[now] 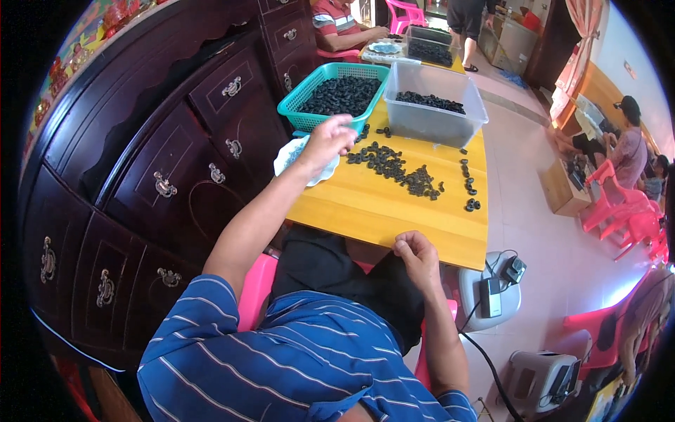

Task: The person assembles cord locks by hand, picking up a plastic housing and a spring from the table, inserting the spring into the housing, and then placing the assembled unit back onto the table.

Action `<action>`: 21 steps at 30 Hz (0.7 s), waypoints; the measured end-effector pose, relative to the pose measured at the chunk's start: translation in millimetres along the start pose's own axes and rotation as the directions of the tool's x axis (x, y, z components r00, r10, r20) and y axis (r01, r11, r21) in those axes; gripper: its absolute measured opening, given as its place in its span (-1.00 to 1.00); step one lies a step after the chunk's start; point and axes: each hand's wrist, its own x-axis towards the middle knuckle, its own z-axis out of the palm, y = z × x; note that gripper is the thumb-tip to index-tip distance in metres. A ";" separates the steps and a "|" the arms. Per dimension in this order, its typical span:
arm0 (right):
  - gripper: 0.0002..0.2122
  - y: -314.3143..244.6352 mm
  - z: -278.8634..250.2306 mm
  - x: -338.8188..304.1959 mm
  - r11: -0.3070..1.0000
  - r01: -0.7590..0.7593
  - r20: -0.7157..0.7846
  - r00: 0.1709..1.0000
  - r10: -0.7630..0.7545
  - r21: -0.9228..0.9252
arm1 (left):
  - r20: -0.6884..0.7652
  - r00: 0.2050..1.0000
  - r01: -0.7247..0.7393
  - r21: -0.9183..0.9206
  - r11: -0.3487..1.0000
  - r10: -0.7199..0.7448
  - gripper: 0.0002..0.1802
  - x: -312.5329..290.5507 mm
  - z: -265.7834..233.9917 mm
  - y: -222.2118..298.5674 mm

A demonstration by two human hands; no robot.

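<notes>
Half-curled, the left hand hangs by the white dish; from here I can't tell whether it or the right hand pinches anything. Small black parts lie just rightward of the left, likely light, hard, slippery: grasp their sides.
</notes>
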 end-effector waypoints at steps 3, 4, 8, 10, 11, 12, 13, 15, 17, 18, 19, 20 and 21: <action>-0.89 -2.8 -1.0 -0.7 1.000 0.000 -0.009 1.000 0.000 0.011 | 0.144 0.985 0.078 0.110 0.991 -0.093 -0.76 -17.3 20.9 -24.1; -0.89 -3.5 -1.5 -1.0 0.999 0.000 -0.015 1.000 0.001 0.033 | 0.153 0.978 0.112 0.166 0.980 -0.138 -0.80 -23.7 30.5 -29.3; -0.89 2.5 3.6 3.7 0.998 -0.013 -0.023 1.000 0.014 0.059 | 0.169 0.975 0.099 0.252 0.963 -0.144 -0.82 -21.4 39.8 -62.6; -0.90 -10.0 6.9 0.6 0.998 -0.012 -0.015 1.000 0.011 -0.056 | 0.137 0.990 -0.022 0.338 0.941 -0.026 -0.83 -12.4 44.4 -68.8; -0.90 -22.2 7.7 0.1 0.998 -0.031 -0.007 1.000 0.031 -0.063 | 0.119 0.991 -0.100 0.402 0.910 0.056 -0.83 -5.5 43.3 -73.7; -0.91 -39.9 6.1 0.1 0.977 0.016 0.056 0.998 -0.004 -0.211 | 0.119 0.988 -0.144 0.463 0.875 0.099 -0.85 0.5 46.1 -69.4; -0.92 -55.3 6.9 3.0 0.934 0.078 0.134 0.990 -0.033 -0.347 | 0.101 0.982 -0.188 0.493 0.849 0.158 -0.84 8.7 46.4 -73.8; -0.90 -69.0 11.8 14.9 0.923 0.082 0.135 0.990 -0.033 -0.376 | 0.105 0.973 -0.227 0.591 0.774 0.205 -0.81 27.2 50.0 -75.1; -0.88 -75.9 19.1 35.4 0.909 0.177 0.167 0.978 -0.121 -0.376 | 0.096 0.935 -0.311 0.681 0.663 0.341 -0.81 45.5 49.0 -84.8; -0.88 -77.1 19.4 46.5 0.910 0.159 0.152 0.982 -0.107 -0.384 | 0.095 0.946 -0.284 0.702 0.653 0.310 -0.80 53.9 57.3 -81.0; -0.87 -78.5 21.3 58.9 0.927 0.132 0.129 0.987 -0.091 -0.352 | 0.096 0.937 -0.298 0.722 0.624 0.335 -0.79 62.3 60.5 -82.1; -0.85 -78.5 23.1 69.9 0.942 0.106 0.105 0.992 -0.076 -0.318 | 0.099 0.927 -0.311 0.742 0.594 0.361 -0.78 71.2 63.2 -82.9; -0.86 -77.5 25.5 79.4 0.945 0.090 0.071 0.995 -0.071 -0.315 | 0.113 0.936 -0.292 0.778 0.556 0.333 -0.75 80.1 62.8 -86.1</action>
